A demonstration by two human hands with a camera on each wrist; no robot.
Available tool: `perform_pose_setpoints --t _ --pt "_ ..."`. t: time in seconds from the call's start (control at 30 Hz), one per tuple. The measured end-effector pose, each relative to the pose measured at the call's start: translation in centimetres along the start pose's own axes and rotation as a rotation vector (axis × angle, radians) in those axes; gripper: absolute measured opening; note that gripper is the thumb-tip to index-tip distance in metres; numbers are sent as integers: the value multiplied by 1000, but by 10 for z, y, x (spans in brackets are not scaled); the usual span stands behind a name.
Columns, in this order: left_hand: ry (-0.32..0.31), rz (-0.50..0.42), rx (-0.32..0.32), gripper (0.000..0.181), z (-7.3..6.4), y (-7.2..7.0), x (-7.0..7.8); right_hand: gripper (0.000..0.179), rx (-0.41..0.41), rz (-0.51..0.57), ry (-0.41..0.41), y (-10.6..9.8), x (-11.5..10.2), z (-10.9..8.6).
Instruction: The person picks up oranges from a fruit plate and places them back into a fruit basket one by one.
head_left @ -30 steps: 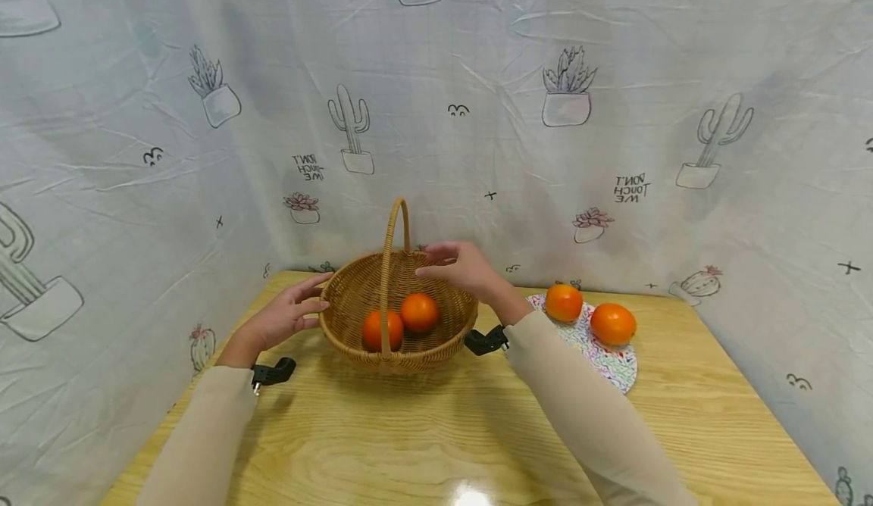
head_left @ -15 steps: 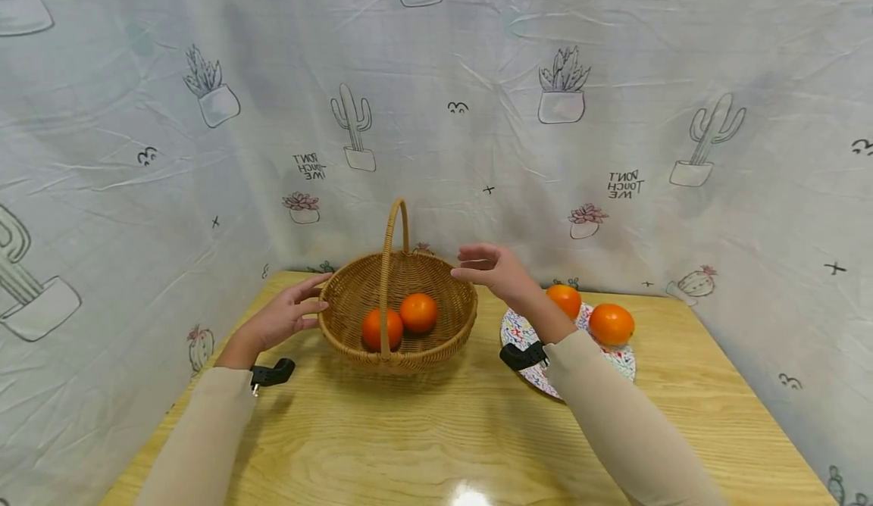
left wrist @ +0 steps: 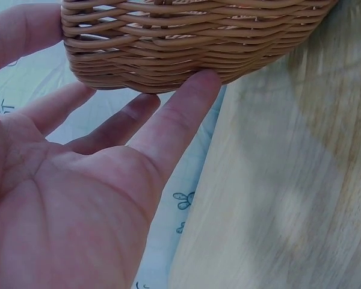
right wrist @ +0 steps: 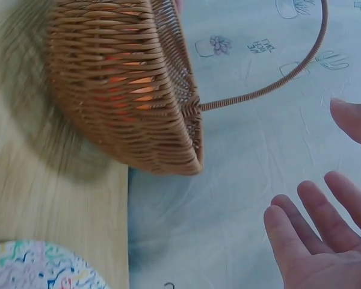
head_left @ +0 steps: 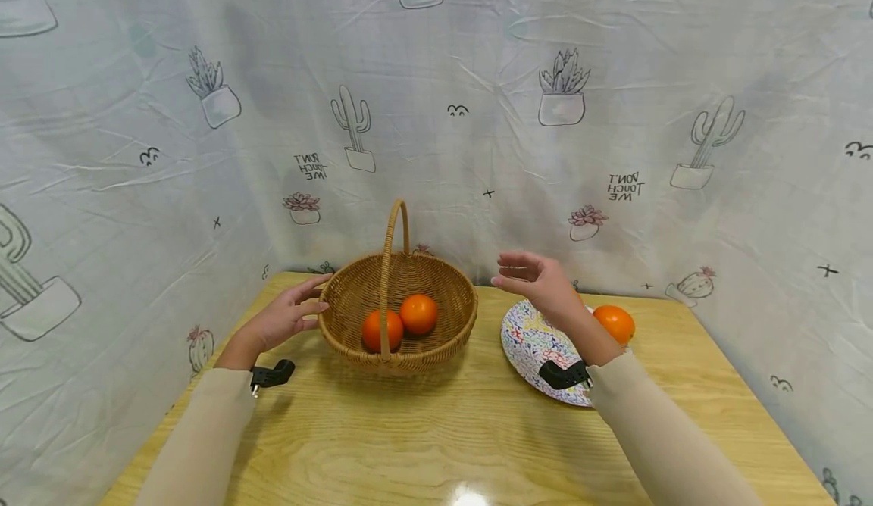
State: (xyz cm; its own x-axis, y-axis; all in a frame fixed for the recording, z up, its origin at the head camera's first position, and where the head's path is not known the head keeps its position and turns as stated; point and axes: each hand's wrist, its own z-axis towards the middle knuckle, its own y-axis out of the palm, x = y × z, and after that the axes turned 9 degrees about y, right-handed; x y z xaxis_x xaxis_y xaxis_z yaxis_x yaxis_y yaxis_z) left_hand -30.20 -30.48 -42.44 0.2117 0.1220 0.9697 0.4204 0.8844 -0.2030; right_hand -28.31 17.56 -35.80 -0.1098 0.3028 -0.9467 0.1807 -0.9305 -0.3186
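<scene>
A wicker basket (head_left: 453, 301) with a tall arched handle (head_left: 386, 279) stands at the back of the table. Two round orange fruits lie inside, one (head_left: 419, 313) beside the other (head_left: 373, 330). My left hand (head_left: 285, 317) rests its fingertips on the basket's left side; the left wrist view shows the fingers (left wrist: 186, 111) extended against the weave. To the basket's right, my right hand (head_left: 546, 286) hovers with nothing in it, fingers loosely bent. Below it lies a round multicoloured plate (head_left: 527, 351), with an orange fruit (head_left: 616, 324) at its right side. My right wrist mostly hides another fruit.
The wooden table (head_left: 409, 445) reaches back to a pale curtain (head_left: 450, 51) printed with cacti. That curtain also lines the left and right sides. Each wrist carries a black camera mount, the right one (head_left: 562, 375) overlapping the plate in the head view.
My right hand has moved right, from over the basket's right rim to above the plate, uncovering the plate's left part. The left hand and basket have stayed in place.
</scene>
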Motion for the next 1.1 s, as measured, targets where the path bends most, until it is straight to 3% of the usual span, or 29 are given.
perform_pose_setpoints --t 0.23,0.5,0.83,1.1 --pt "-15 8 2 74 1 1 2 60 59 -43 10 -23 17 -11" --pt "-25 8 14 75 6 -1 0 53 150 50 -15 -57 45 -25" --pt "-27 17 19 73 7 -2 1 59 326 -82 34 -89 75 -46" --pt "-30 21 14 72 7 -2 1 65 492 -179 138 -106 108 -56"
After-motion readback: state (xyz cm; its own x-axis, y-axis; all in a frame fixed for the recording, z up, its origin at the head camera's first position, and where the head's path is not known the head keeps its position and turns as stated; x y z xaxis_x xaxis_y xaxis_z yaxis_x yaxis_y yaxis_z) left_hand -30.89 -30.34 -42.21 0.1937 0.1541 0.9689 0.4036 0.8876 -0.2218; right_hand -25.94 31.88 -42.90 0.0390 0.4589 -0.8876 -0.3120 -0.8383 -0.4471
